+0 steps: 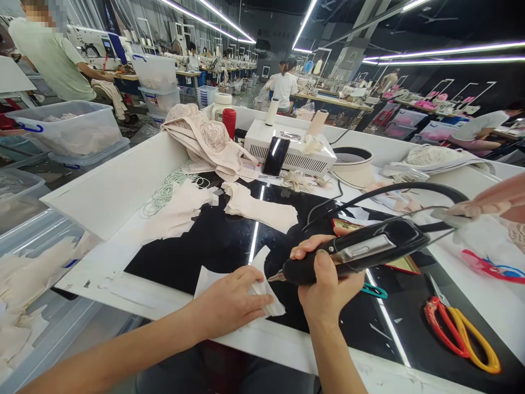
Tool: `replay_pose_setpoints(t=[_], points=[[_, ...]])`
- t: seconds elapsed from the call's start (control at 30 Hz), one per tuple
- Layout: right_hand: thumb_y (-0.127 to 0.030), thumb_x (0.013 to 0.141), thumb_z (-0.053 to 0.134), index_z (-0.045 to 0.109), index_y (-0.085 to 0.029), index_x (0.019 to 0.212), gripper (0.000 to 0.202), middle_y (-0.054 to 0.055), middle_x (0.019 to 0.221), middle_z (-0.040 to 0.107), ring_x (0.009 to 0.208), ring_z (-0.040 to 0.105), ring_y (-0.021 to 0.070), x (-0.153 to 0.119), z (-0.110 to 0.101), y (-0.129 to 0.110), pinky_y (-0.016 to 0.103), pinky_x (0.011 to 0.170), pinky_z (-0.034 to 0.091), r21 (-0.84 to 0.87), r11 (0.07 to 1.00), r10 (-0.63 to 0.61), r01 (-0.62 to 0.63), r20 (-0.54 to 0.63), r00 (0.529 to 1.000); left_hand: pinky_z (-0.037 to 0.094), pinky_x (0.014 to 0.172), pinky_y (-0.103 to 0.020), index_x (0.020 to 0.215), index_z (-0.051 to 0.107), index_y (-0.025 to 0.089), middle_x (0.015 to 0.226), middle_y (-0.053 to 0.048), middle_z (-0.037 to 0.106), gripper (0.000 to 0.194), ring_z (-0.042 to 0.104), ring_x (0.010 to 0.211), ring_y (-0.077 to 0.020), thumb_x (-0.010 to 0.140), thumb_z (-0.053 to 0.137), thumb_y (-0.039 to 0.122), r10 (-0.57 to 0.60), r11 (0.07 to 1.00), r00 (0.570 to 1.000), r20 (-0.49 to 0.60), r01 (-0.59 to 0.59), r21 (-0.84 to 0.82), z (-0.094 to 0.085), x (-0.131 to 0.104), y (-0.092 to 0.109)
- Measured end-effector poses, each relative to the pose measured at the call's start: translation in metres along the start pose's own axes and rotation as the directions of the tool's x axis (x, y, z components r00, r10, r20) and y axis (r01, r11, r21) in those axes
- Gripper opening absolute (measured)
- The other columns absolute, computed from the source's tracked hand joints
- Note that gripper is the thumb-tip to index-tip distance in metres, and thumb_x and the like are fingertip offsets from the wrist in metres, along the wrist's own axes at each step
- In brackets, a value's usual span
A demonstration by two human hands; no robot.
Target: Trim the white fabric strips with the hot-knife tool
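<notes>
My left hand (238, 300) lies with fingers stretched out over a small off-white fabric piece (262, 262), pressing it onto the black glossy board (188, 251). In my right hand (328, 279) is a black hand-held electric cutter (361, 249) with a silver lever and a cable at its rear. Its pointed metal tip (276, 277) is at the fabric's edge, close to my left fingertips; whether it touches cannot be told. Beyond lie a stack of beige fabric pieces (262, 208) and another pale pile (176, 210).
Red-and-yellow-handled scissors (461, 334) and a teal clip (374, 290) lie at right. Another person's hand (488, 202) reaches in near the cable. At the back stand a white vented box (291, 145), a phone (275, 156) and bra pieces (209, 137). Plastic bins (74, 128) stand left.
</notes>
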State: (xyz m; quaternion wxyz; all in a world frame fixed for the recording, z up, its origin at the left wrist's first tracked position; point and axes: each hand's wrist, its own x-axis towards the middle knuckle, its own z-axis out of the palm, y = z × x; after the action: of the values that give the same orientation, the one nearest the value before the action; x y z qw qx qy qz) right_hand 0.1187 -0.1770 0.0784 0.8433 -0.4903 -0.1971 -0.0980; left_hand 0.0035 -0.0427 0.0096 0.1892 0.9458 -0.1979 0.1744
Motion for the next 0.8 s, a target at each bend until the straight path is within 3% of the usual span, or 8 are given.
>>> replay_pose_setpoints(t=[0.3, 0.5, 0.8], points=[[-0.025, 0.083, 0.078, 0.058, -0.025, 0.112, 0.035, -0.005, 0.076, 0.067, 0.058, 0.061, 0.0127, -0.005, -0.001, -0.002, 0.031, 0.058, 0.055, -0.026, 1.0, 0.002, -0.001, 0.033, 0.999, 0.059, 0.1, -0.043, 0.13, 0.059, 0.017, 0.122, -0.014, 0.06, 0.039, 0.059, 0.119, -0.0287, 0.096, 0.073, 0.03, -0.035, 0.998, 0.999, 0.037, 0.033, 0.053, -0.005, 0.002, 0.015], [-0.027, 0.082, 0.079, 0.058, -0.026, 0.112, 0.037, -0.005, 0.075, 0.066, 0.058, 0.061, 0.0129, -0.004, -0.002, -0.004, 0.031, 0.057, 0.055, -0.017, 1.0, -0.026, 0.026, 0.011, 1.0, 0.06, 0.101, -0.044, 0.127, 0.059, 0.014, 0.124, -0.014, 0.06, 0.053, 0.061, 0.119, -0.0309, 0.084, 0.086, 0.028, -0.041, 0.998, 0.997, 0.063, 0.038, 0.045, -0.005, -0.001, 0.014], [-0.026, 0.084, 0.078, 0.057, -0.025, 0.113, 0.036, -0.005, 0.077, 0.067, 0.059, 0.061, 0.013, -0.007, -0.001, -0.001, 0.031, 0.059, 0.055, -0.004, 1.0, 0.004, -0.004, 0.032, 0.999, 0.06, 0.102, -0.045, 0.127, 0.058, 0.013, 0.124, -0.014, 0.06, 0.056, 0.061, 0.118, -0.0309, 0.082, 0.088, 0.027, -0.047, 0.998, 0.997, 0.062, 0.043, 0.056, -0.003, -0.002, 0.015]])
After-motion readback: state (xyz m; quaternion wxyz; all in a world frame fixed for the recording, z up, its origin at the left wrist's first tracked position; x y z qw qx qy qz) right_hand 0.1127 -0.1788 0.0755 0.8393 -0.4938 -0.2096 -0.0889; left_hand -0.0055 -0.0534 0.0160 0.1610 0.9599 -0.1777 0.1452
